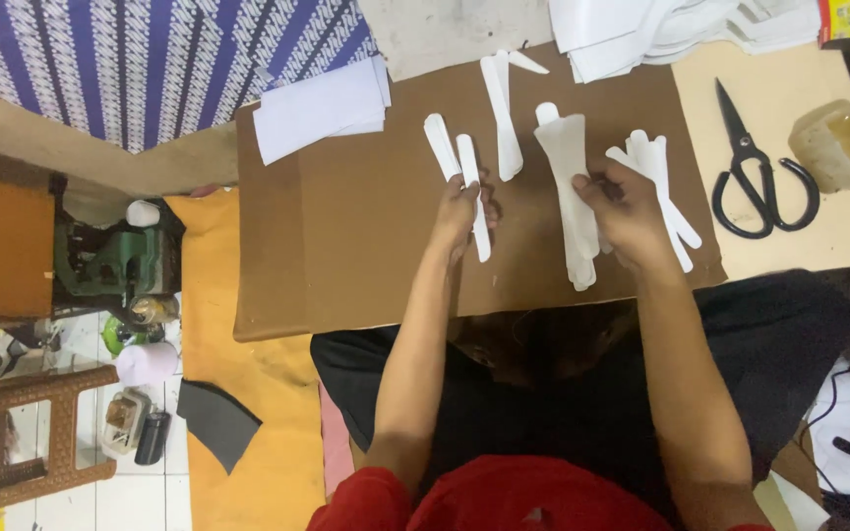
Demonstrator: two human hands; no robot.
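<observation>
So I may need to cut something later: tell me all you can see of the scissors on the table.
The scissors are all black, blades and both loop handles, and look like large shears. They lie flat and closed on the pale table top, right of the brown cardboard sheet. The tips point away from the person, the handles toward them. Neither hand touches them; the right hand is nearer.

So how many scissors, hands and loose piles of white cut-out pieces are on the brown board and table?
Scissors: 1
Hands: 2, left hand and right hand
Piles of white cut-out pieces: 4, for example one
Total: 7
</observation>
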